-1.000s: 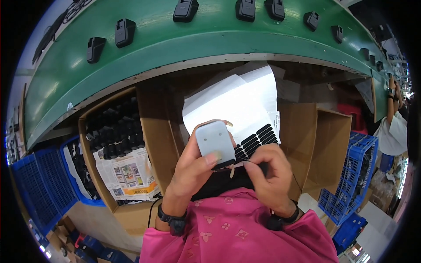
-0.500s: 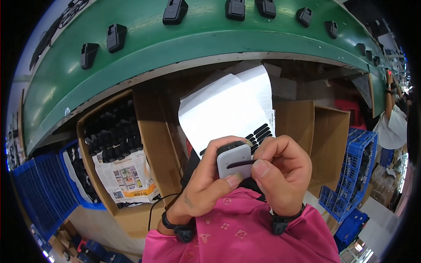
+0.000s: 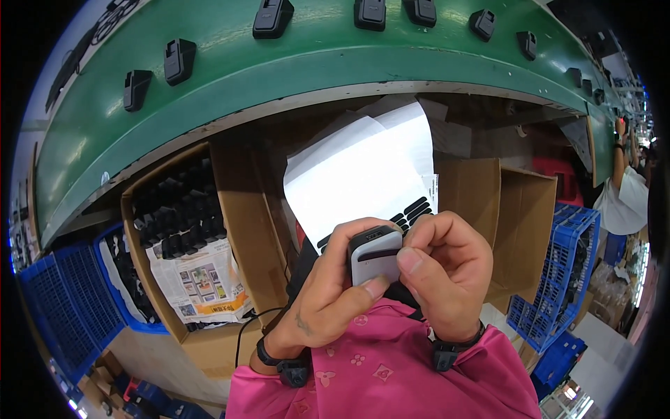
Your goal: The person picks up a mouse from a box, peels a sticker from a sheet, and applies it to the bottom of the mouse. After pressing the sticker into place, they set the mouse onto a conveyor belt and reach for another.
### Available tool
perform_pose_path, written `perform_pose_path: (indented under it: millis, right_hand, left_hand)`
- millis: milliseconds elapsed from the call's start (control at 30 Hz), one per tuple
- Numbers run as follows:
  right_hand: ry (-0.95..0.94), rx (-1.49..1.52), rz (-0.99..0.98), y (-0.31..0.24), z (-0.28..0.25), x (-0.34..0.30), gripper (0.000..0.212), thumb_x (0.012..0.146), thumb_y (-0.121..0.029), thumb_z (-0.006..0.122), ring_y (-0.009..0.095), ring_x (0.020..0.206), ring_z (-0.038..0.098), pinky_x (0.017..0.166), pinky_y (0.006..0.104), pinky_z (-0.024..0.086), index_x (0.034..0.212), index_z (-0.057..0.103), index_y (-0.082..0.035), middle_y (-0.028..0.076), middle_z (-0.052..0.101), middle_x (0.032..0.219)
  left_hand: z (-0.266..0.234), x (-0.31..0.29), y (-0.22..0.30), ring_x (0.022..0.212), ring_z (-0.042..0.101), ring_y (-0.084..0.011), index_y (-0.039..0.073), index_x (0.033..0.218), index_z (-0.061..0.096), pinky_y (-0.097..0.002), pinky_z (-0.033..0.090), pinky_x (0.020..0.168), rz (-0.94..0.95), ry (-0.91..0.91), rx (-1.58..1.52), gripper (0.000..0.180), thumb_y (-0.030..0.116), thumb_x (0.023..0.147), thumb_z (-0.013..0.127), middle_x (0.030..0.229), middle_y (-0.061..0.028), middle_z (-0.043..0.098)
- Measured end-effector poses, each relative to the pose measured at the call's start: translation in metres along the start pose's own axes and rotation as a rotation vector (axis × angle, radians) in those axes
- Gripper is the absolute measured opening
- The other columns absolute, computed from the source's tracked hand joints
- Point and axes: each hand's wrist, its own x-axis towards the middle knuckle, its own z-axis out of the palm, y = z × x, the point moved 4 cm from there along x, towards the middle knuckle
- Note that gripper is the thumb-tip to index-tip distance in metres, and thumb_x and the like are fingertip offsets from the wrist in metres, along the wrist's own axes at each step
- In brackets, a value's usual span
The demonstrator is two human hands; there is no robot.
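My left hand (image 3: 328, 297) grips a small grey device with black sides (image 3: 375, 272), its grey face turned up toward me. Across that face, near the far edge, lies a thin black strip (image 3: 375, 255). The thumb and index finger of my right hand (image 3: 452, 283) are pinched at the strip's right end, which they cover. Beyond my hands are white backing sheets (image 3: 356, 174). Several black oblong stickers (image 3: 417, 209) sit on their near right part, partly hidden behind my right hand.
A green bench (image 3: 314, 66) crosses the far side, holding several black docks (image 3: 272, 17). To my left, a cardboard box (image 3: 255, 230) contains black parts and newspaper (image 3: 199, 276). At right are another cardboard box (image 3: 516, 230), a blue crate (image 3: 558, 272) and a co-worker's arm (image 3: 620, 157).
The strip has gone from slanting across the middle of the grey face to lying along its far edge. My right thumb has shifted slightly left and away from me.
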Motion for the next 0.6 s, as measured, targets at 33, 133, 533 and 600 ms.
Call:
perform_pose_path:
  millis: [33, 133, 533, 600]
  right_hand:
    - [0.001, -0.001, -0.004, 0.0003, 0.0002, 0.0004, 0.009, 0.085, 0.0, 0.061, 0.003, 0.071, 0.052, 0.064, 0.0167, 0.043, 0.091, 0.055, 0.003, 0.002, 0.059, 0.081]
    - [0.005, -0.009, -0.014, 0.0015, -0.0001, 0.0005, 0.009, 0.085, 0.0, 0.061, 0.003, 0.071, 0.053, 0.064, 0.0167, 0.043, 0.091, 0.055, 0.003, 0.002, 0.059, 0.082]
    - [0.056, -0.039, -0.016, 0.0045, 0.0013, 0.0016, 0.01, 0.085, 0.0, 0.06, 0.002, 0.068, 0.05, 0.06, 0.0169, 0.041, 0.091, 0.053, 0.002, 0.001, 0.056, 0.08]
    - [0.02, -0.012, -0.03, 0.0054, 0.0005, 0.0014, 0.01, 0.086, 0.002, 0.06, 0.003, 0.072, 0.054, 0.064, 0.017, 0.044, 0.093, 0.054, 0.004, 0.003, 0.059, 0.083]
  left_hand:
    - [0.0013, 0.0003, -0.0003, 0.106, 0.05, -0.0203, 0.0, 0.129, 0.035, -0.0328, 0.04, 0.092, 0.0, 0.001, 0.0, 0.051, 0.008, 0.082, 0.052, 0.117, -0.014, 0.05]
    - [0.0019, 0.0015, -0.0012, 0.088, 0.048, -0.0099, 0.002, 0.129, 0.036, -0.0227, 0.041, 0.073, -0.008, 0.084, 0.024, 0.056, 0.017, 0.078, 0.056, 0.107, -0.006, 0.049]
    - [0.0007, 0.001, -0.0051, 0.072, 0.045, -0.0059, 0.002, 0.128, 0.036, -0.0191, 0.038, 0.061, 0.006, 0.082, 0.011, 0.051, 0.006, 0.079, 0.053, 0.098, -0.0043, 0.049]
    - [-0.0001, -0.0004, -0.0034, 0.08, 0.048, -0.0084, 0.002, 0.128, 0.037, -0.0215, 0.041, 0.069, -0.001, 0.077, 0.064, 0.051, 0.005, 0.079, 0.053, 0.103, -0.0056, 0.05]
